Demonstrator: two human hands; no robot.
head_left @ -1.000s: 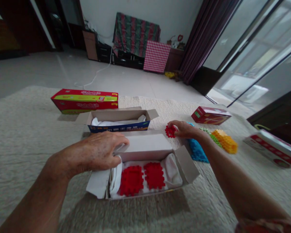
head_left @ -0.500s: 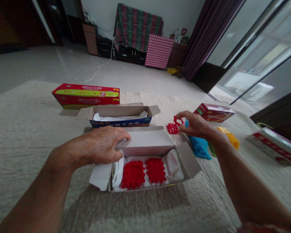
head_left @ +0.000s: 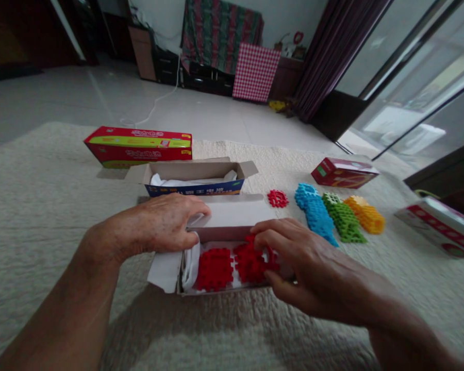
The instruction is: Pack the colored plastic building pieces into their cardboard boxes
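An open cardboard box (head_left: 232,212) with a white cloth lining stands in front of me. Inside it, at the left, lies a stack of red notched square building pieces (head_left: 215,269). My left hand (head_left: 166,221) grips the box's left rear corner, fingers closed on the cardboard. Over the right half of the box, my right hand (head_left: 294,260) holds a red building piece (head_left: 271,257) just above or against the other red pieces; the exact contact is hidden. Another red piece (head_left: 278,198) lies on the mat behind the box.
Blue pieces (head_left: 316,214), green pieces (head_left: 344,219) and yellow pieces (head_left: 367,214) lie in rows at the right. A blue open box (head_left: 201,187) with cloth stands behind mine. Around are a red-green box (head_left: 139,147), a dark red box (head_left: 344,172) and a white-red box (head_left: 441,226).
My right hand has moved from the red pieces on the mat down and left into the box, carrying one red piece. My left hand stays on the box.
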